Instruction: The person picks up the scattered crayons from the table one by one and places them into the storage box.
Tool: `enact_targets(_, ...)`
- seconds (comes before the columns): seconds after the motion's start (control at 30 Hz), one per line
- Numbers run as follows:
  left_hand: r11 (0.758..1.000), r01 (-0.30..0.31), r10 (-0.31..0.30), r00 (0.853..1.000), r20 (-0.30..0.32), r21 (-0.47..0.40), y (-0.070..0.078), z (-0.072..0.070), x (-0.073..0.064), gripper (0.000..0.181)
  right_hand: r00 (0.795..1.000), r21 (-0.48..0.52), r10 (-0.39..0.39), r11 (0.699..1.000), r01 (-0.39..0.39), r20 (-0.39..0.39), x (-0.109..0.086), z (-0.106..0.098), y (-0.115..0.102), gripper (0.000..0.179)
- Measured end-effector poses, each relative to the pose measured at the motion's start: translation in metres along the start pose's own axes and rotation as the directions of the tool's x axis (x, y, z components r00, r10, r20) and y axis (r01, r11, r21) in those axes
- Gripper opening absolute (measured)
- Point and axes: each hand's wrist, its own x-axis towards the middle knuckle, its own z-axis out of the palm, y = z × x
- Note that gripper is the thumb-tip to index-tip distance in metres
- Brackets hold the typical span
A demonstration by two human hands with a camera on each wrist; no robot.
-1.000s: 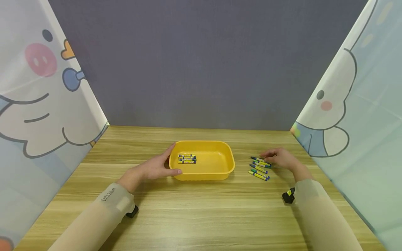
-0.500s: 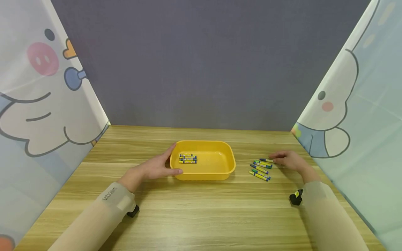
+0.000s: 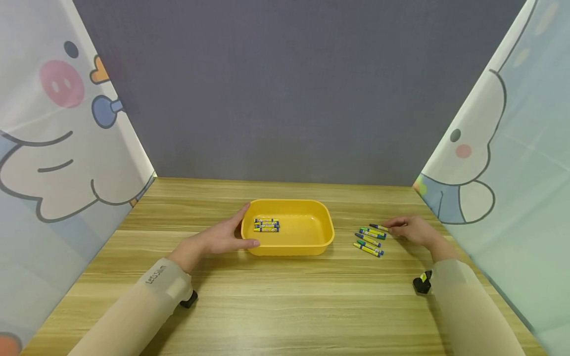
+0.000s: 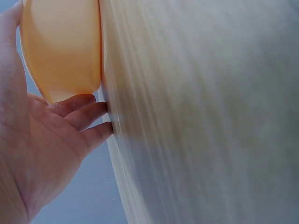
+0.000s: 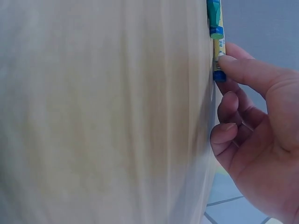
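Observation:
My left hand (image 3: 224, 236) holds the left end of a shallow yellow plastic tray (image 3: 289, 251), thumb along the near rim and the other fingers round the side. In the left wrist view, fingertips (image 4: 96, 112) reach down beside the tray wall to the tabletop. Several crayons (image 3: 266, 226) in yellow-and-blue wrappers lie side by side in the tray's left part. To the right, my right hand (image 3: 410, 230) pinches the end of a dark-tipped crayon (image 3: 377, 227) between thumb and forefinger. The right wrist view shows that crayon's blue end (image 5: 219, 75) under the thumb.
Several more crayons (image 3: 367, 241), some green-tipped, lie in a loose slanting row on the wood-grain table (image 3: 307, 306), just in front of the pinched one. A dark grey panel (image 3: 285, 99) stands behind the table. Cartoon-printed sheets (image 3: 472, 163) flank both sides.
The right hand has shifted to the right, and the dark-tipped crayon has slid right with it, beyond the others' far ends. The left hand and tray hold the same place.

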Motion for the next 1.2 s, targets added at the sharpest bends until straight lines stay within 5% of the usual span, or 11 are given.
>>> enact_targets(0.4,1.000,0.010,-0.010,1.000,0.000,0.013,-0.001,0.001,0.001,0.131,0.999,0.002,-0.037,0.999,0.037,-0.038,0.004,0.000,-0.027,0.042)
enact_targets(1.2,0.999,0.032,-0.032,0.999,0.004,0.011,0.000,0.002,0.001,0.132,0.978,0.114,-0.209,0.972,0.208,-0.002,0.030,0.030,-0.151,0.028)
